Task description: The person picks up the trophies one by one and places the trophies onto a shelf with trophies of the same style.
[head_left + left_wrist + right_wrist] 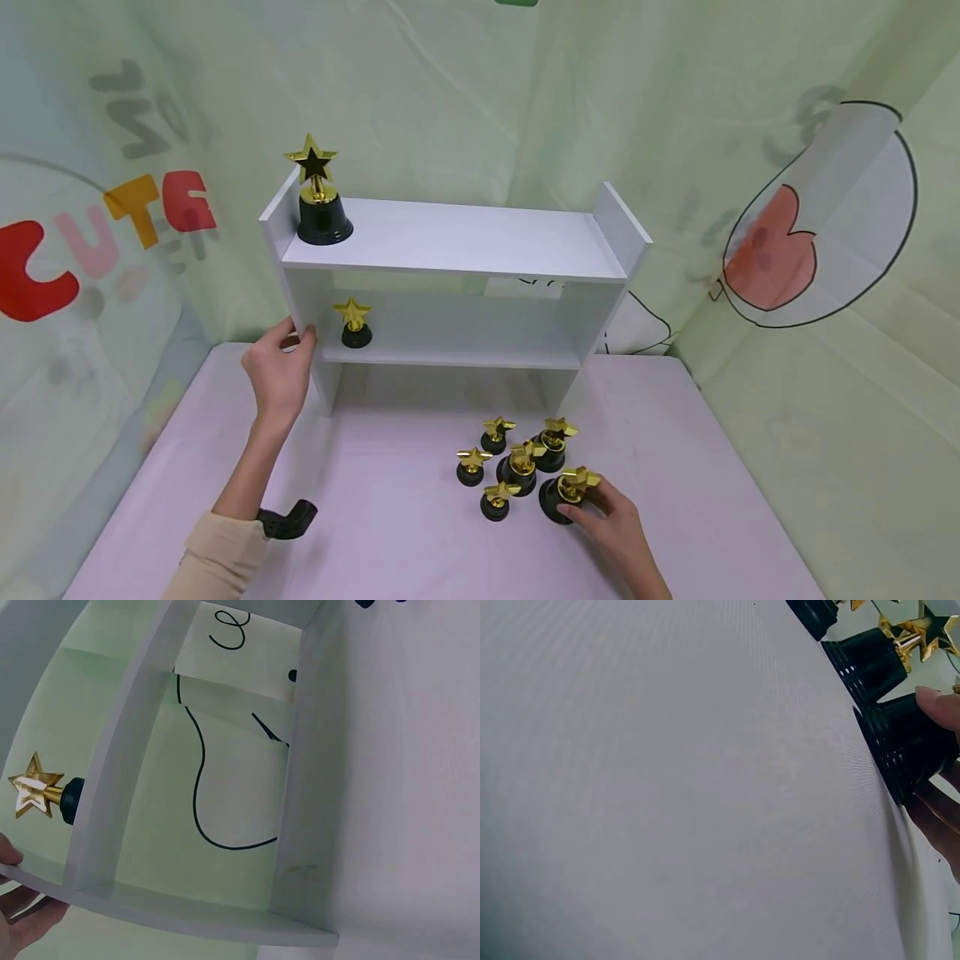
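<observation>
My left hand (281, 371) grips the left side panel of the white shelf (450, 242), thumb on one face and fingers on the other; the left wrist view shows the same hold. With thumb and fingers, my right hand (617, 525) holds a star trophy (555, 500) by its black base, at the right of a group on the table. In the right wrist view the thumb lies on that black base (907, 742). A large star trophy (322, 218) stands at the left of the top board, and a small star trophy (356, 335) stands below it on the lower board.
Several other star trophies, among them a larger one (517, 475) and a small one (470, 475), stand close together beside the right hand. The table has a pale cloth (397, 533). Printed curtains (450, 100) hang behind the shelf and at both sides.
</observation>
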A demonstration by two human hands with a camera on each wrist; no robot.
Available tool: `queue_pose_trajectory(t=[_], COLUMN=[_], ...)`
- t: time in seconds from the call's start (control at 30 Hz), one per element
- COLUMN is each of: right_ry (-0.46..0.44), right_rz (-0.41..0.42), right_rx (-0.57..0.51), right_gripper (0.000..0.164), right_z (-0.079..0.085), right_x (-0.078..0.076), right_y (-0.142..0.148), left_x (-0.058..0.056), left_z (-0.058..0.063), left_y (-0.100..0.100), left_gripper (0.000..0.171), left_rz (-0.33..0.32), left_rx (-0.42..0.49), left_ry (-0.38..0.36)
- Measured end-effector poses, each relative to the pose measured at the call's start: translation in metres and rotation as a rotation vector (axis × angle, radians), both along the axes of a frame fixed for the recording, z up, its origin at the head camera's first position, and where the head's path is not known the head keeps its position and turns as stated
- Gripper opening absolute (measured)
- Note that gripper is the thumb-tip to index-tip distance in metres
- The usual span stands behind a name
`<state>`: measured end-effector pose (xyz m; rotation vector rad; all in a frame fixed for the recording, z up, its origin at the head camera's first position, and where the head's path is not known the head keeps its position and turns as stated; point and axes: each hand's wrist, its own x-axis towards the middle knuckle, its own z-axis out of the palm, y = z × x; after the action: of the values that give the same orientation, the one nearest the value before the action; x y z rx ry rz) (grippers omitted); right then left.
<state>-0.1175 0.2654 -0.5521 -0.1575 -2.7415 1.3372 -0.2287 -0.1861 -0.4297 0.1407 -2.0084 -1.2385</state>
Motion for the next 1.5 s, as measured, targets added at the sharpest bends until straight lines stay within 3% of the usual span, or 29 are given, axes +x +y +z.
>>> queue_pose_trajectory(t=[0.3, 0.63, 1.17, 1.5], right_ry=[-0.056, -0.01, 0.197, 0.199], right_rz=[-0.004, 0.022, 0.084, 0.094], right_rx=[0.034, 0.088, 0.166, 0.149], right_gripper=[0.059, 0.056, 0.048, 0.045], right_z=[0.01, 0.023, 0.057, 0.087], right_x=[0.004, 0.011, 0.019, 0.015], right_y=[-0.001, -0.001, -0.012, -0.027], left_x=[0.0, 0.0, 0.002, 0.002], left_z=[0.0, -0.001, 0.001, 0.002], left_y=[0.0, -0.001, 0.0, 0.0], left_gripper=[0.026, 0.027, 0.027, 0.027], left_rz=[-0.009, -0.007, -0.014, -0.02], left_rx=[0.003, 0.005, 0.012, 0.023], left_ry=[0.001, -0.005, -0.008, -0.009])
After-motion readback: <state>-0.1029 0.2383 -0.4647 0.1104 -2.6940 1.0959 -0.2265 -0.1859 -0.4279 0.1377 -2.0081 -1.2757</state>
